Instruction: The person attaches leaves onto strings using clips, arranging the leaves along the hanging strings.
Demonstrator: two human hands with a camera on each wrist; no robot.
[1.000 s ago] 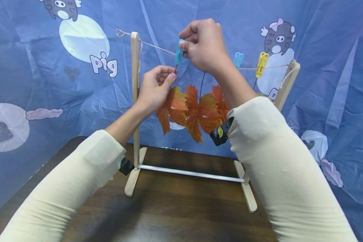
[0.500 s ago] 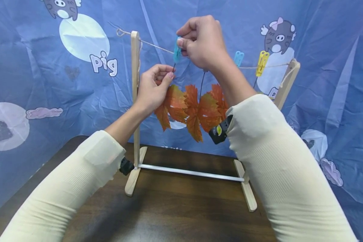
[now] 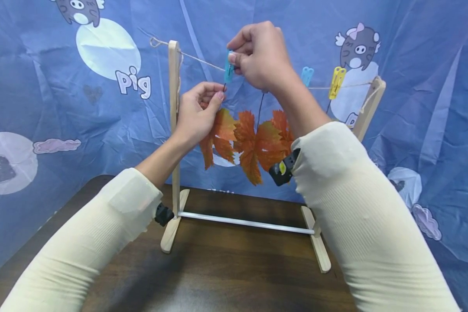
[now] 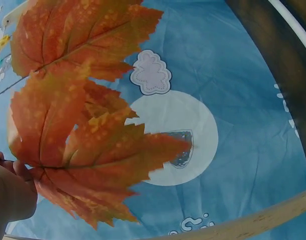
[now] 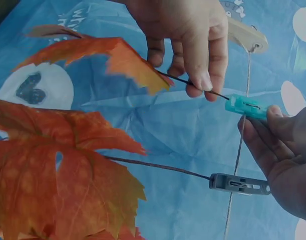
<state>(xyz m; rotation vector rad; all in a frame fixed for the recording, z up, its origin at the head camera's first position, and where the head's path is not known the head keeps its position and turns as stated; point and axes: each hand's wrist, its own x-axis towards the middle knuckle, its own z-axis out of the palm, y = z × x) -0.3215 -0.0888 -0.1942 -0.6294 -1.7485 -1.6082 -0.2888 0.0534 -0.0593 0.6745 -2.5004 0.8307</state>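
Note:
In the head view my left hand (image 3: 199,108) pinches the thin dark stem of an orange artificial maple leaf (image 3: 225,130), between thumb and fingertips. Just above, my right hand (image 3: 263,56) holds the upper end of a light blue clothespin (image 3: 229,71) between thumb and index finger. The right wrist view shows this clothespin (image 5: 243,105) lying across the string (image 5: 249,75), with the leaf stem (image 5: 180,80) reaching its lower end. Beside it, a grey clothespin (image 5: 225,183) on the string bears a second orange leaf (image 5: 67,175).
The string runs between two wooden posts (image 3: 174,130) joined low down by a white rod (image 3: 245,223). Another blue clothespin (image 3: 307,76) and a yellow clothespin (image 3: 337,82) sit farther right on it. A blue printed cloth (image 3: 113,112) hangs behind the brown table (image 3: 226,277).
Both hands have shifted slightly left with the clothespin and stem. The leaf in my left hand has turned a little, and the middle leaf has swayed slightly.

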